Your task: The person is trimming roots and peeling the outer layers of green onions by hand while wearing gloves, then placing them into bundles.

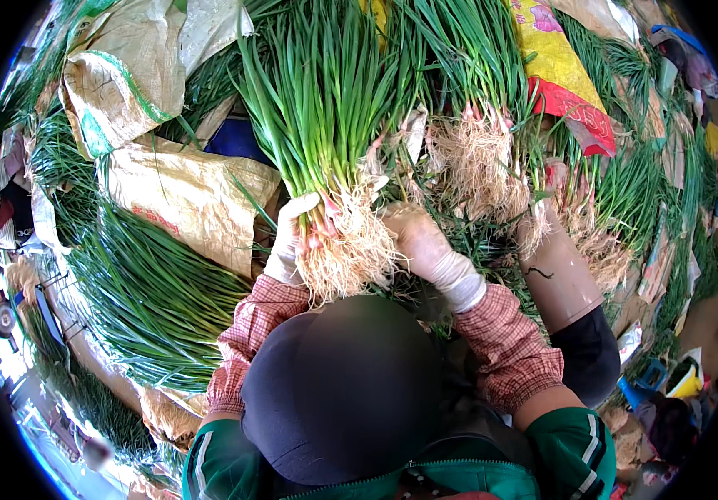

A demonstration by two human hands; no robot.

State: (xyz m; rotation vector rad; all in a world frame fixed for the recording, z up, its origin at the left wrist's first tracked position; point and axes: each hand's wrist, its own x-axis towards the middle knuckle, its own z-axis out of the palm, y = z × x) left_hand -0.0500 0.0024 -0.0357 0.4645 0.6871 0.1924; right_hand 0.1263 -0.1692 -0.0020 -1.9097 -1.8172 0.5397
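My left hand (289, 237), in a pale glove, is wrapped around a thick bunch of green onions (326, 108). Its thumb lies across the pinkish bulbs, and the long green leaves point away from me. Pale, tangled roots hang from the near end. On the right side of those roots, my right hand (426, 243), also gloved, is closed with curled fingers against the bunch; its fingertips are partly hidden. Another bunch of green onions (480, 158) lies beyond it to the right, roots toward me.
Woven sacks (184, 196) lie at the left, above a large pile of green onions (159, 292). A yellow and red sack (563, 71) rests at the far right. A tan boot (559, 271) stands right of my right arm. A dark cap (342, 383) blocks the lower middle.
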